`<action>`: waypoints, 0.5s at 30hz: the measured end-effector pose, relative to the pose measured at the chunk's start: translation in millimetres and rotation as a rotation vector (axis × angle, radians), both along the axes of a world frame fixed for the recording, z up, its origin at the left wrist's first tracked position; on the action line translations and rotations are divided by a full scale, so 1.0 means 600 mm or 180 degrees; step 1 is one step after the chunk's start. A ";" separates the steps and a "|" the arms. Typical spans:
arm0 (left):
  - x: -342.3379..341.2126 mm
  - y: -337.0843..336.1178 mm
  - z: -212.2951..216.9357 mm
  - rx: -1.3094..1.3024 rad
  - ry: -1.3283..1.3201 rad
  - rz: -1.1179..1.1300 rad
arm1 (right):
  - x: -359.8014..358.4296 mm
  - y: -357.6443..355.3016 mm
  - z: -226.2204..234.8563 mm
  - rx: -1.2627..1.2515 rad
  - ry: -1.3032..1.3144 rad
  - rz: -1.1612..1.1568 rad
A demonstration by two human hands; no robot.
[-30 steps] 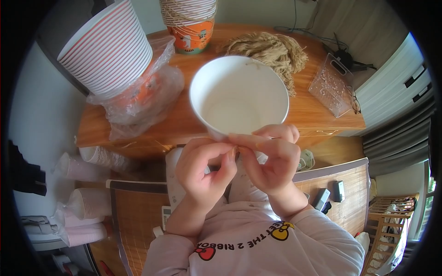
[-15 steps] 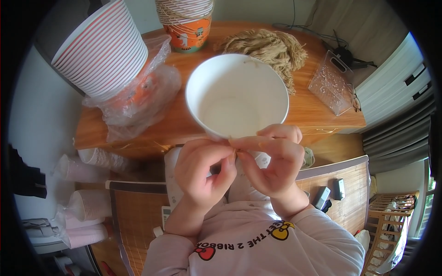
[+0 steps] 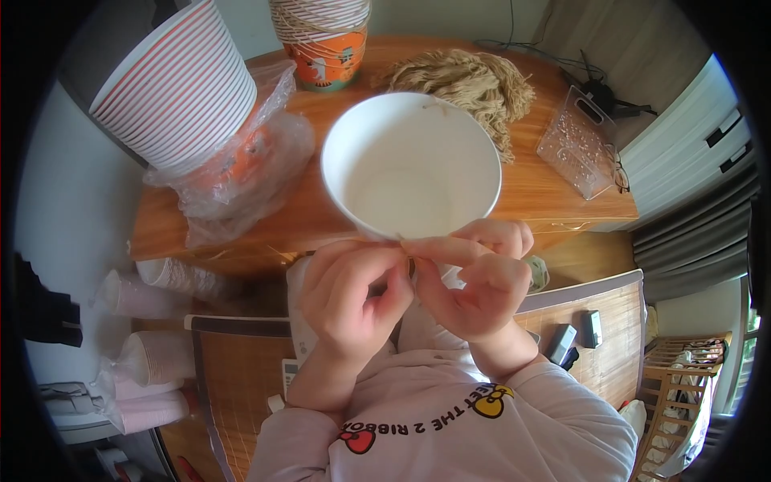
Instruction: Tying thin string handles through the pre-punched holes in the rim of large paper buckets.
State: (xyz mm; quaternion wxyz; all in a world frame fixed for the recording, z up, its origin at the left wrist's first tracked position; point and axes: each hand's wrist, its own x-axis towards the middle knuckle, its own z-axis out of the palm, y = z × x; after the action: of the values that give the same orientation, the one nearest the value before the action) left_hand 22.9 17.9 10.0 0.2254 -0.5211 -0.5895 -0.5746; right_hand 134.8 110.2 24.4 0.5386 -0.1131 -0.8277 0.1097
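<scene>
bucket point(image 3: 411, 165): white inside, round-mouthed | hands point(image 3: 341, 296): pinched closed by its near edge | anything held: unclear

The fingers point(image 3: 498, 235) of the right hand point(image 3: 478, 297) have shifted slightly rightward in view

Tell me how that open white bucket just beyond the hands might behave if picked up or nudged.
The bucket is probably light for its size, since its wall looks thin and its inside bare. Pushed high up, it might tip, as its mouth looks wider than its bottom. Squeezed, its smooth, paper-like side would likely flex somewhat.
</scene>
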 end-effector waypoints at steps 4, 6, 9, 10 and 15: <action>0.004 0.000 0.000 -0.0090 -0.0382 -0.0234 | 0.000 -0.005 0.007 -0.0082 -0.0031 -0.0139; 0.006 0.001 -0.001 -0.0131 -0.0459 -0.0314 | -0.003 0.002 -0.001 0.0108 0.0134 -0.0106; 0.009 0.002 -0.001 -0.0119 -0.0590 -0.0328 | -0.004 0.009 -0.006 0.0257 0.0147 -0.0029; 0.009 0.003 -0.001 -0.0121 -0.0591 -0.0330 | -0.001 0.009 -0.004 0.0254 0.0146 -0.0032; 0.007 0.007 -0.005 -0.0002 -0.0352 -0.0326 | -0.004 0.018 -0.012 0.0007 0.0511 0.0325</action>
State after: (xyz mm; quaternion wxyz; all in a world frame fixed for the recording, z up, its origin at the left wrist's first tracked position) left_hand 27.2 22.1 7.2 0.1627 -0.5181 -0.5738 -0.6131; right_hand 132.2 120.7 17.2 0.5970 -0.0610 -0.7867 0.1449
